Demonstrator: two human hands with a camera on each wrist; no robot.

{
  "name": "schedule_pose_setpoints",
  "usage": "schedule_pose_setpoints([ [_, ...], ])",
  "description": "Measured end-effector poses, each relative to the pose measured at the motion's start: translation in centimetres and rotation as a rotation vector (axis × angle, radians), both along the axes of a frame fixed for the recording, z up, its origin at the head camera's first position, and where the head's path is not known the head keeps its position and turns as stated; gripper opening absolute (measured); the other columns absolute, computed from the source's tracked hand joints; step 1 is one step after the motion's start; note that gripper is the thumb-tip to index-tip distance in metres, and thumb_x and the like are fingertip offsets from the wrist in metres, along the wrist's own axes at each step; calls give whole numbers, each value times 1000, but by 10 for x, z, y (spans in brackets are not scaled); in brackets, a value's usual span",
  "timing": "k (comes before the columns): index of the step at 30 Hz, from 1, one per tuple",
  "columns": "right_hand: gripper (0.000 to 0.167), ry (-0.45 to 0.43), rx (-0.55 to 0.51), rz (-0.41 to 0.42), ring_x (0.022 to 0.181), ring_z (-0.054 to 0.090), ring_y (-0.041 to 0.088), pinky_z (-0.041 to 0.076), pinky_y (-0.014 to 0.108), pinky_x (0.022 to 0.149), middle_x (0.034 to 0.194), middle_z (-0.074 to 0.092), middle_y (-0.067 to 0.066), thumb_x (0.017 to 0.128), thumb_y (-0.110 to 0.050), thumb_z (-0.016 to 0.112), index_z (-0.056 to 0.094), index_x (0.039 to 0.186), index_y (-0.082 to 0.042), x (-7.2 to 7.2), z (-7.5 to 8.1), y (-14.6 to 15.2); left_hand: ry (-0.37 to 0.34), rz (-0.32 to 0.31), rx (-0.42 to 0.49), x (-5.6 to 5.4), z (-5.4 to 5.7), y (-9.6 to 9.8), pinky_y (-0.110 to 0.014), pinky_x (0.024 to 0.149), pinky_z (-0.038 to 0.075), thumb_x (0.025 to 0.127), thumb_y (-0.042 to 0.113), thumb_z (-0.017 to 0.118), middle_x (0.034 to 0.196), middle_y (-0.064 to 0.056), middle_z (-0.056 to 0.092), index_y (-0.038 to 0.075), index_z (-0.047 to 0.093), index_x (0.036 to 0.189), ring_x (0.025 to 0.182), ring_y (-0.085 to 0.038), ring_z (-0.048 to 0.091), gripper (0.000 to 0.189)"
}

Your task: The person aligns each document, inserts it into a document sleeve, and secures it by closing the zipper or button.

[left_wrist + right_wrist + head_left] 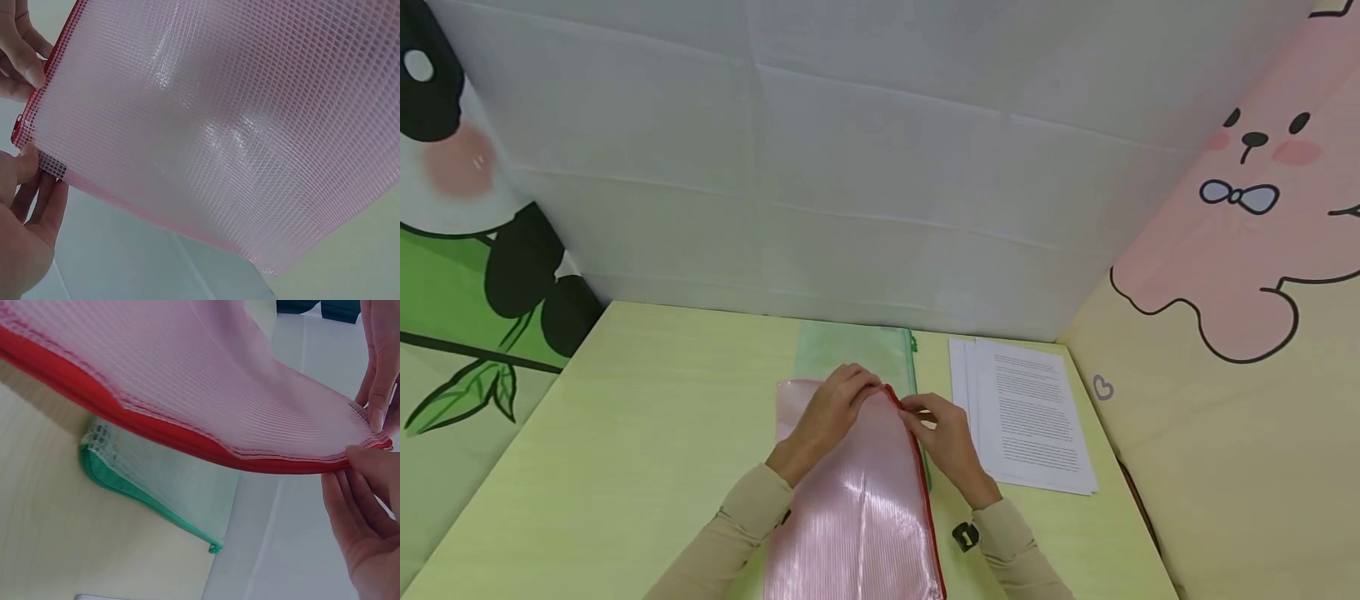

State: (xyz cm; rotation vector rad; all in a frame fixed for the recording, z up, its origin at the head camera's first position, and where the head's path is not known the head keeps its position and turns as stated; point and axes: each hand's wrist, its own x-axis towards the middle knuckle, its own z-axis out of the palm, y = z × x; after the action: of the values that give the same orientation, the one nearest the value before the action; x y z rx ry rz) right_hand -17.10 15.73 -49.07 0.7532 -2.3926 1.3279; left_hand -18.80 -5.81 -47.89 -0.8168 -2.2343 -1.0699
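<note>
White glare streaks the pink mesh pouch (pixel 856 500)

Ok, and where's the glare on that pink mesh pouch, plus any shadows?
Head view: bright streaks across the lower visible part of the pink mesh zipper pouch; left wrist view: white glints near the picture's middle and upper left, on the mesh; right wrist view: softer sheen, with a darker, shadow-like band on the pale yellow table beside the red zipper.

Below the left hand (pixel 829 412), we lose the near end of the pink mesh pouch (pixel 842 517) at the head view's lower edge; it hides part of the green pouch (pixel 853 346) beyond both hands. Right of the right hand (pixel 949 437), text on the sheets (pixel 1032 417) is too small for us.
</note>
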Motion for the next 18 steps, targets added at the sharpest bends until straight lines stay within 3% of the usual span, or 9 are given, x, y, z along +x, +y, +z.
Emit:
schedule_pose_setpoints([
  [9,20,23,13,11,91,73,20,61,31,80,104,75,6,92,-5,76,75,112,-2,-5,13,-7,59,-15,-24,-1,-3,0,-32,80,58,86,-7,77,95,-5,68,2,74,98,91,-22,65,16],
  [18,14,46,51,23,88,73,17,60,30,78,101,76,5,92,-4,75,78,106,-5,-10,22,-7,22,-53,-18,3,3,-1,-32,81,58,90,-4,73,96,-8,70,1,74,99,92,-23,65,11],
])
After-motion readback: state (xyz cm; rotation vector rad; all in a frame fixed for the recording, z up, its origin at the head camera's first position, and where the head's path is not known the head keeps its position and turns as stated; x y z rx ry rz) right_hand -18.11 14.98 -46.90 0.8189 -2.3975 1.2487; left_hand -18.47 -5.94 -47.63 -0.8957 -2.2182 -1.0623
